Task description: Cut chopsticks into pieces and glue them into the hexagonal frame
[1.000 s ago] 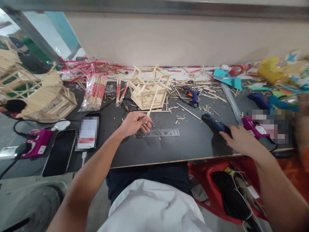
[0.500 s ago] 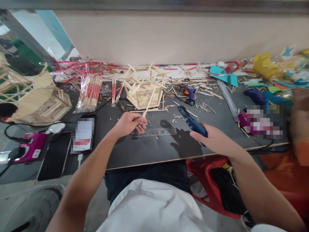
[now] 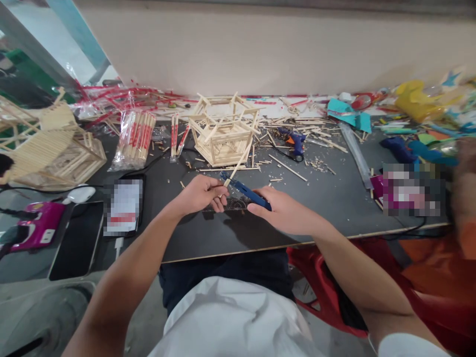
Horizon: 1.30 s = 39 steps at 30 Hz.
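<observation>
In my left hand (image 3: 206, 194), the thumb and fingers pinch a thin wooden stick (image 3: 238, 166) that slants up and away. My right hand (image 3: 286, 210) is wrapped around a blue pliers-like hand tool (image 3: 248, 192). Its dark head meets or overlaps the stick just above my left fingertips; whether the jaws bite cannot be made out. Beneath the hands lies a clear ruler (image 3: 236, 204), partly covered. Just behind stands a many-sided frame built of wooden sticks (image 3: 223, 144).
Behind to the right lies a blue glue gun (image 3: 296, 141) among loose sticks and offcuts. Bagged sticks (image 3: 136, 139), a larger stick model (image 3: 55, 148), phones (image 3: 76, 233) and a purple power strip (image 3: 39, 225) occupy the left. Another person's arm (image 3: 464, 188) is at the far right.
My right hand has brought the blue tool leftward, from over the bare tabletop to the stick. My left hand keeps its pinch in nearly the same place. The view has shifted slightly.
</observation>
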Tool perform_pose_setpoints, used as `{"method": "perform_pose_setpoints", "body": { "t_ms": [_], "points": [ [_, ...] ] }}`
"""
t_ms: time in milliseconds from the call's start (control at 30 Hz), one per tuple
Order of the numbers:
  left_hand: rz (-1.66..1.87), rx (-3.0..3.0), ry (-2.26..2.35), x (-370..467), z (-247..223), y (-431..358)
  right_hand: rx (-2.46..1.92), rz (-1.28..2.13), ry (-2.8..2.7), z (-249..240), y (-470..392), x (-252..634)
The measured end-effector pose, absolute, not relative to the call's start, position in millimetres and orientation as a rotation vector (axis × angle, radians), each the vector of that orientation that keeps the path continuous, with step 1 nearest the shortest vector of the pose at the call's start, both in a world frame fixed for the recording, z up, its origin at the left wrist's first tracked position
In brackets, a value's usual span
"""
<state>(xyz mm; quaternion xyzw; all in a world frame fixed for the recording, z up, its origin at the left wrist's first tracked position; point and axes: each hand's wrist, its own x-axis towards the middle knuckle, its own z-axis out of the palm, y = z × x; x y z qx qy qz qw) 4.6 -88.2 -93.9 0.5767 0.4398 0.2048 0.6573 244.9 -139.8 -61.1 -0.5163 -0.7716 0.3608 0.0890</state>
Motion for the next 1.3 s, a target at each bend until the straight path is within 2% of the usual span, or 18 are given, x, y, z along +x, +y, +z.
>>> {"method": "perform_pose_setpoints", "body": {
  "t_ms": [800, 1300],
  "points": [
    [0.388, 1.317, 1.005, 5, -88, -91, -1.591, 1.05, -2.299, -68, -140, 243],
    [0.381, 1.317, 1.017, 3, -92, -87, -1.855, 0.63, -2.451, -74, -144, 228]
  ]
}}
